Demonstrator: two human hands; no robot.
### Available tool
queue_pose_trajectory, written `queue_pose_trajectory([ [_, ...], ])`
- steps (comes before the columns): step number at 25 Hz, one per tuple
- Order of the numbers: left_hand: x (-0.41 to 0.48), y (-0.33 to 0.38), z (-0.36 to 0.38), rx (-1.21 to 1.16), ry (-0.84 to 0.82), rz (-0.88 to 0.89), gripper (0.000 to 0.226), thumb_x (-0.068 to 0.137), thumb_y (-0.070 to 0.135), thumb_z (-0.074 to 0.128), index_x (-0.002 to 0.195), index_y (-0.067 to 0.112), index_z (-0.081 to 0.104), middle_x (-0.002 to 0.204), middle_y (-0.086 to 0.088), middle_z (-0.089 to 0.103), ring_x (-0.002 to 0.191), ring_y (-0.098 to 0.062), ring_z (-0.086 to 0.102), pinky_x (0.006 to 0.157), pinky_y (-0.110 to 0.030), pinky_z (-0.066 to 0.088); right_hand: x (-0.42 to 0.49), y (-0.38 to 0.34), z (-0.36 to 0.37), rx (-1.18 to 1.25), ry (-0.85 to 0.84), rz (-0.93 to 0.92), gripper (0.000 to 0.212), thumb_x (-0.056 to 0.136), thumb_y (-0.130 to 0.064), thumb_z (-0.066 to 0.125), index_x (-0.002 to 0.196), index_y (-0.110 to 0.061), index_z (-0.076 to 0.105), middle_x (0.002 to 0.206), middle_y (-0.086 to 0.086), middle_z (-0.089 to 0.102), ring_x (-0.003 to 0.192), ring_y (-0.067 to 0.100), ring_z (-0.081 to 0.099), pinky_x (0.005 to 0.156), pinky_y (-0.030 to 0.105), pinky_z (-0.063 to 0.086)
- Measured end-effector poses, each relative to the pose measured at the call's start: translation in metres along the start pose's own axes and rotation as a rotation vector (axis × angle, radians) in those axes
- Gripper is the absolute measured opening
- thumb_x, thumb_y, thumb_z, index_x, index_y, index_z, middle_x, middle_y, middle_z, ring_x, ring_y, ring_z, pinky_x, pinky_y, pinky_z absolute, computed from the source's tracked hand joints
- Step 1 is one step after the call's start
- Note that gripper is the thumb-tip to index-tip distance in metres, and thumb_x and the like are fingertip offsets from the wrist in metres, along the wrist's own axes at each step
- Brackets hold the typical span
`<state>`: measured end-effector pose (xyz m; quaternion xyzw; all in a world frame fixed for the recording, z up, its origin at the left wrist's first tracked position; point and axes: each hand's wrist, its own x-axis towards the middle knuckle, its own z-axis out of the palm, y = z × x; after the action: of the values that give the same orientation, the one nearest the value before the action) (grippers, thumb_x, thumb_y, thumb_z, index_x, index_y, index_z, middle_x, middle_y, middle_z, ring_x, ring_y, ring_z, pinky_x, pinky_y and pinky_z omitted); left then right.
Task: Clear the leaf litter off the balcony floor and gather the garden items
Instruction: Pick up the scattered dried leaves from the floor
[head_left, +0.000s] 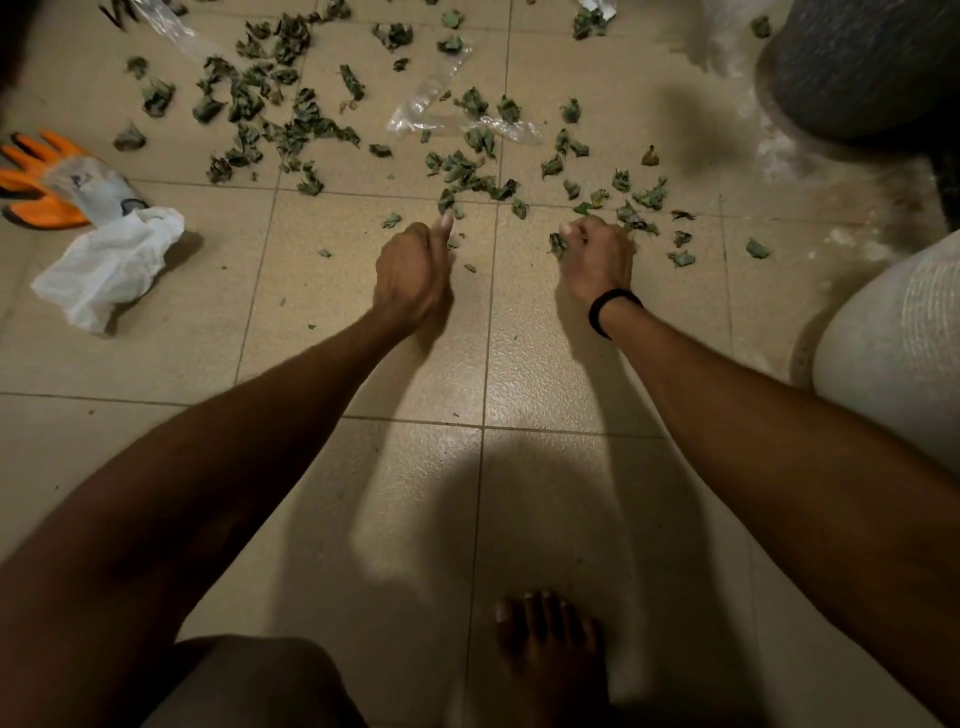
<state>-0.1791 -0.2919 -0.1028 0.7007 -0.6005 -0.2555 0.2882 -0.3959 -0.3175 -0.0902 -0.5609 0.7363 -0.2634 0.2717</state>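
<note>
Both down at tile level, working as a pair. Right hand (597, 260) clamped around a clutch of leaves (557, 243), one curled scrap poking out past the fingers; black wristband (615, 306) just behind. Left hand (413, 270) balled into a loose fist, thumb pushed forward toward the nearest scrap; palm hidden, so cannot tell if holding anything. Probably raking in from the near edge first, to keep cleared tile behind. Beyond the knuckles, most of the leaves spread thin across the speckled beige floor (509, 374): small, dark green, shrivelled and crumpled, dry-looking, likely light enough to scatter. Among them, limp strips of clear plastic film (415, 111). Off to the left, a crumpled white bag (109, 265) touching an orange-and-grey glove (67, 182), seemingly coated at the fingers and knit at the cuff. At right, a coarse white sack (893, 353) and a dark round pot (852, 67).
</note>
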Motion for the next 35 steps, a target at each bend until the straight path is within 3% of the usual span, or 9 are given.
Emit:
queue_pose_trajectory([
  [4, 0.006, -0.020, -0.007, 0.284, -0.032, 0.069, 0.053, 0.103, 0.053, 0.039, 0.121, 0.006, 0.056, 0.109, -0.013, 0.059, 0.095, -0.022, 0.054, 0.078, -0.035, 0.048, 0.005, 0.001, 0.019, -0.381, -0.147, -0.181, 0.028, 0.099, -0.023, 0.049, 0.116, -0.006, 0.062, 0.121, 0.021, 0.057, 0.111, 0.035, 0.054, 0.089, 0.032, 0.042],
  [8, 0.003, -0.034, -0.002, 0.497, -0.077, 0.137, 0.071, 0.098, 0.068, 0.034, 0.139, 0.009, 0.039, 0.122, -0.020, 0.050, 0.103, -0.030, 0.047, 0.086, -0.042, 0.044, 0.000, 0.000, 0.024, -0.215, -0.050, -0.096, 0.022, 0.099, -0.016, 0.050, 0.109, -0.003, 0.064, 0.114, 0.017, 0.057, 0.100, 0.026, 0.053, 0.079, 0.023, 0.036],
  [11, 0.003, -0.035, 0.004, 0.540, -0.091, 0.183, 0.067, 0.097, 0.069, 0.033, 0.135, 0.014, 0.039, 0.117, -0.016, 0.051, 0.098, -0.026, 0.045, 0.082, -0.040, 0.042, 0.002, -0.009, 0.024, 0.214, 0.015, 0.199, 0.021, 0.097, -0.021, 0.055, 0.095, -0.005, 0.067, 0.087, 0.002, 0.063, 0.077, 0.013, 0.054, 0.065, 0.018, 0.039],
  [15, 0.006, -0.031, 0.008, 0.554, -0.078, 0.202, 0.048, 0.102, 0.057, 0.033, 0.124, 0.016, 0.046, 0.111, -0.014, 0.053, 0.094, -0.025, 0.044, 0.081, -0.040, 0.041, 0.004, -0.023, 0.011, 1.222, -0.171, 0.720, 0.012, 0.082, -0.005, 0.043, 0.072, -0.009, 0.049, 0.073, 0.012, 0.056, 0.056, 0.018, 0.048, 0.048, 0.025, 0.039],
  [18, 0.006, -0.029, 0.012, 0.560, -0.071, 0.194, 0.038, 0.105, 0.046, 0.029, 0.118, 0.015, 0.048, 0.106, -0.013, 0.052, 0.090, -0.023, 0.041, 0.079, -0.040, 0.040, 0.001, -0.027, 0.003, 1.543, -0.269, 0.750, 0.010, 0.068, -0.001, 0.043, 0.074, -0.007, 0.048, 0.086, 0.019, 0.057, 0.064, 0.023, 0.053, 0.058, 0.028, 0.049],
  [20, 0.006, -0.027, 0.013, 0.518, -0.074, 0.157, 0.033, 0.107, 0.038, 0.030, 0.115, 0.012, 0.047, 0.103, -0.011, 0.049, 0.088, -0.021, 0.039, 0.078, -0.037, 0.037, -0.001, -0.029, 0.002, 1.626, -0.324, 0.747, 0.014, 0.077, 0.002, 0.039, 0.080, -0.003, 0.051, 0.089, 0.019, 0.056, 0.069, 0.026, 0.054, 0.061, 0.031, 0.053],
  [27, 0.008, -0.022, -0.014, -0.055, -0.012, -0.105, 0.016, 0.103, 0.019, 0.042, 0.110, 0.005, 0.044, 0.082, 0.002, 0.049, 0.069, -0.006, 0.046, 0.057, -0.023, 0.040, 0.004, -0.028, 0.014, 1.390, -0.369, 0.745, 0.015, 0.098, -0.015, 0.053, 0.090, -0.003, 0.059, 0.073, 0.008, 0.059, 0.065, 0.015, 0.056, 0.063, 0.026, 0.053],
  [31, 0.011, -0.019, -0.032, -0.637, -0.040, -0.517, 0.016, 0.095, 0.006, 0.037, 0.105, 0.011, 0.049, 0.084, -0.010, 0.056, 0.073, -0.020, 0.053, 0.062, -0.038, 0.048, 0.015, -0.032, 0.041, 0.722, -0.185, 0.531, 0.018, 0.099, -0.010, 0.049, 0.104, -0.007, 0.065, 0.082, 0.004, 0.064, 0.060, 0.012, 0.053, 0.057, 0.026, 0.047],
  [35, 0.006, -0.015, -0.055, -0.962, -0.175, -0.764, 0.036, 0.100, 0.001, 0.026, 0.117, 0.006, 0.058, 0.080, -0.011, 0.053, 0.060, -0.017, 0.049, 0.049, -0.027, 0.045, 0.030, -0.047, 0.051, 0.156, -0.047, 0.179, 0.023, 0.100, -0.012, 0.046, 0.120, -0.011, 0.057, 0.116, 0.005, 0.060, 0.102, 0.018, 0.057, 0.080, 0.024, 0.044],
])
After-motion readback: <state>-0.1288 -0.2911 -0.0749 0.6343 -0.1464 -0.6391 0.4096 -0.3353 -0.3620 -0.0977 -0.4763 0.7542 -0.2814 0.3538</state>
